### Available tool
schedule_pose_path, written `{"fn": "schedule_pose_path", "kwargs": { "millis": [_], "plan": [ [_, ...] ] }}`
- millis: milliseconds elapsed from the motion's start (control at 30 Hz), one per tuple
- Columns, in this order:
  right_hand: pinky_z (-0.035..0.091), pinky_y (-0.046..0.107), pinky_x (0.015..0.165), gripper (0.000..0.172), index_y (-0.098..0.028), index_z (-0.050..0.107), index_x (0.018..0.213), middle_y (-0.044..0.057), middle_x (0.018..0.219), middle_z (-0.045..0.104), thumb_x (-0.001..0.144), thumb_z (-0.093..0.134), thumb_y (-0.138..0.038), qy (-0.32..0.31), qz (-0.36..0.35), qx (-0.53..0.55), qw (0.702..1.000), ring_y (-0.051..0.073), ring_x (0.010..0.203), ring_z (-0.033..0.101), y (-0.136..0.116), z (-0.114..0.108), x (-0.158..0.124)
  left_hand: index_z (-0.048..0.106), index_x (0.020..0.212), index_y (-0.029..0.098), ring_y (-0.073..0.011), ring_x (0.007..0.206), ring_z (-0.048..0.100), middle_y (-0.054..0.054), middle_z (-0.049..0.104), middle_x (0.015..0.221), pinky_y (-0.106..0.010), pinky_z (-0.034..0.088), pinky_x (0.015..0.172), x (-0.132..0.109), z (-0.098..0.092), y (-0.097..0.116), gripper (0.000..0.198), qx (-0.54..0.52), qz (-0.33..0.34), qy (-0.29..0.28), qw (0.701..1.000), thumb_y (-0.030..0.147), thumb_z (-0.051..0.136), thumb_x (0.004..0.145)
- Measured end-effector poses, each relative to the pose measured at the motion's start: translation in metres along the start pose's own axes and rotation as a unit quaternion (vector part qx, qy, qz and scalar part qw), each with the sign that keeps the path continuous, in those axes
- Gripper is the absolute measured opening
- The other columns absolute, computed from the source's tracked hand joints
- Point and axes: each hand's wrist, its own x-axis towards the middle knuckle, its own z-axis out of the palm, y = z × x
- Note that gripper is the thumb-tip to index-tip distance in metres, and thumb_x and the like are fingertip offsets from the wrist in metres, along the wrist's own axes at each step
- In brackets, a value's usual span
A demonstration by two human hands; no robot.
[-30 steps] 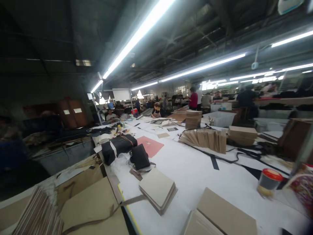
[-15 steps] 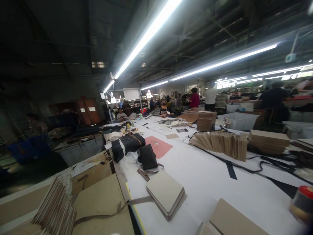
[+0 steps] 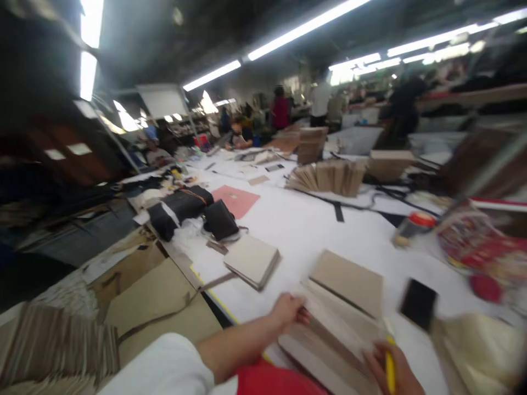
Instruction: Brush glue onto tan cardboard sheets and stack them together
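Observation:
My left hand (image 3: pixel 290 310) is closed at the near left corner of a pale beige sheet (image 3: pixel 337 310), its fingers curled over the edge. Beige boards (image 3: pixel 317 359) lie just below it, close to my red apron. In my right hand (image 3: pixel 393 365) is a slim yellow-handled tool (image 3: pixel 390 366) with a whitish tip; blur hides its exact kind. That hand is at the right end of the same sheet. Behind the sheet lies a stack of tan boards (image 3: pixel 348 280). Farther left sits another stack of cream boards (image 3: pixel 252 257).
A black phone-like slab (image 3: pixel 419 304) and a red-lidded jar (image 3: pixel 415 227) are to the right. A black bundle (image 3: pixel 181 208) and a pink sheet (image 3: pixel 236 201) lie farther back on the white table (image 3: pixel 296 230). Packed board edges (image 3: pixel 57 345) stand at lower left. Several people work beyond.
The view has tilted down and turned right. Both my hands, the beige sheet and the yellow-handled tool have come into sight, along with the phone-like slab and red bag on the right.

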Motion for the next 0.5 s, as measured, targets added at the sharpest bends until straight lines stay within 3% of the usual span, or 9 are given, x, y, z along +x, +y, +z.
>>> {"fn": "schedule_pose_path", "kwargs": {
  "millis": [100, 167, 300, 500],
  "plan": [
    [0.053, 0.037, 0.058, 0.039, -0.030, 0.050, 0.093, 0.003, 0.080, 0.061, 0.072, 0.046, -0.062, -0.027, 0.079, -0.046, 0.995, 0.021, 0.072, 0.063, 0.028, 0.001, -0.018, 0.058, 0.080, 0.012, -0.0074, 0.051, 0.053, -0.001, 0.060, 0.065, -0.016, 0.042, 0.042, 0.009, -0.019, -0.015, 0.027, 0.063, 0.033, -0.003, 0.997, 0.032, 0.066, 0.064],
    [0.051, 0.035, 0.064, 0.041, -0.022, 0.046, 0.096, 0.004, 0.077, 0.061, 0.074, 0.045, -0.056, -0.049, 0.080, -0.018, 0.995, 0.019, 0.069, 0.062, 0.042, 0.007, -0.021, 0.057, 0.079, 0.012, -0.0073, 0.051, 0.053, 0.000, 0.058, 0.064, -0.016, 0.041, 0.040, 0.020, -0.027, -0.023, 0.023, 0.103, 0.027, -0.013, 0.994, 0.031, 0.064, 0.067],
    [0.047, 0.029, 0.060, 0.036, -0.019, 0.044, 0.097, 0.002, 0.073, 0.061, 0.077, 0.045, -0.048, -0.019, 0.085, -0.025, 0.996, 0.016, 0.064, 0.061, 0.050, 0.016, -0.013, 0.055, 0.075, 0.013, -0.0082, 0.053, 0.054, 0.000, 0.057, 0.063, -0.017, 0.043, 0.043, 0.032, -0.032, -0.022, 0.021, 0.154, 0.009, -0.048, 0.987, 0.034, 0.057, 0.073],
    [0.043, 0.027, 0.057, 0.034, -0.018, 0.046, 0.100, 0.004, 0.076, 0.064, 0.079, 0.043, -0.044, 0.003, 0.081, -0.085, 0.993, 0.018, 0.062, 0.061, 0.059, 0.020, 0.008, 0.055, 0.069, 0.015, -0.0090, 0.048, 0.051, 0.000, 0.057, 0.062, -0.019, 0.037, 0.040, 0.052, -0.033, -0.008, 0.030, 0.305, 0.083, -0.020, 0.948, 0.044, 0.054, 0.072]
  ]
}}
